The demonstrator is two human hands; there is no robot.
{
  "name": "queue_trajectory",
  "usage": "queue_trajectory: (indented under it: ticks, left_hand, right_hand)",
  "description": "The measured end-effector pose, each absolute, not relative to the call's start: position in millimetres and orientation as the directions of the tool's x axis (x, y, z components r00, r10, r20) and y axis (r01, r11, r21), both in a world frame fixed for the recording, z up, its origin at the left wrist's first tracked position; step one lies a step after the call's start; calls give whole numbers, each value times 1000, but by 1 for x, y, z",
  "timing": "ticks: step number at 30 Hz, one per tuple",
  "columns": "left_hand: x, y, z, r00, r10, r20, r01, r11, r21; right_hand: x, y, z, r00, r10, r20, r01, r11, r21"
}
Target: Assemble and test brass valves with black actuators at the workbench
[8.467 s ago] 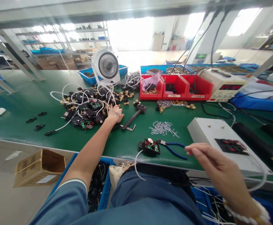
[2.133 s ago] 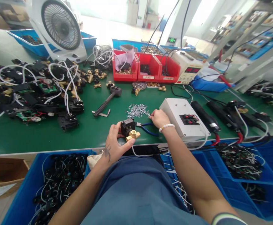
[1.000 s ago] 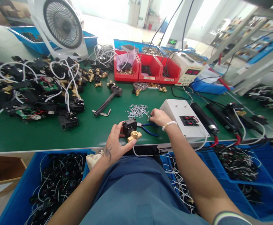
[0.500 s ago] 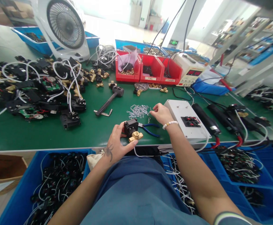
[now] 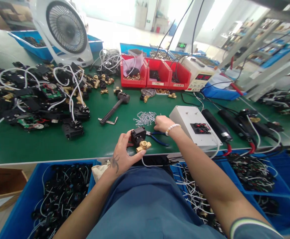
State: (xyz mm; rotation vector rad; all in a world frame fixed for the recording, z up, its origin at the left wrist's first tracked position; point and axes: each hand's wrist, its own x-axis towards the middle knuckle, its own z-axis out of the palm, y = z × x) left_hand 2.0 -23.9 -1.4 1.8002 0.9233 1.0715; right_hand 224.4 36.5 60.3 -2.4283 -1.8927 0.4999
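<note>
My left hand (image 5: 123, 153) grips a black valve block with a brass fitting (image 5: 140, 140) just above the green table's (image 5: 102, 139) near edge. A white wire hangs from the block toward my lap. My right hand (image 5: 161, 123) rests at the edge of a loose pile of small metal clips (image 5: 145, 118), fingers pinched together; whether a clip is between them is hidden. Blue-handled pliers (image 5: 157, 137) lie on the table between my two hands.
A white test box (image 5: 193, 126) sits right of my right hand. A black hammer (image 5: 115, 107), a heap of wired black parts (image 5: 37, 96), a fan (image 5: 65, 31), red bins (image 5: 156, 74) and a power supply (image 5: 199, 78) stand farther back. Blue crates (image 5: 22, 199) of parts sit below the table edge.
My right hand has slid a little left and nearer, back onto the clip pile's edge. My left hand keeps holding the valve block in about the same place.
</note>
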Motion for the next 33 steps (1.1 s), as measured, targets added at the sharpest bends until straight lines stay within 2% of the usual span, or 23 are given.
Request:
queue_trajectory:
  ticks: [3,7,11,14,16,21,26,29,33]
  left_hand:
    - [2,-25,-1,348,884,311,141,-378,915]
    - [1,-30,3,307,895,323,133,-377,917]
    - [1,-41,14,300,883,362,196,-429,882]
    - [-2,-49,25,307,853,422,237,-498,834]
    - [-5,-53,33,306,822,480,259,-557,789]
    - [-13,-58,50,314,769,557,302,-637,709]
    - [-16,-62,63,330,744,581,335,-667,665]
    - [-16,-63,67,342,737,583,338,-675,656]
    - [-17,-64,70,354,728,587,342,-685,643]
  right_hand:
    - [227,24,66,220,967,-133,858,-256,-445]
    - [218,-14,75,184,982,38,643,-91,-761]
    - [202,-50,86,144,979,144,416,72,-906]
    - [191,-68,98,87,982,169,232,145,-962]
    - [184,-77,108,48,985,169,213,155,-965]
    - [172,-93,126,30,981,192,401,164,-901]
    - [164,-97,137,-112,908,405,691,364,-625]
    - [159,-97,141,-186,877,444,739,422,-525]
    - [156,-99,146,-242,859,452,763,456,-459]
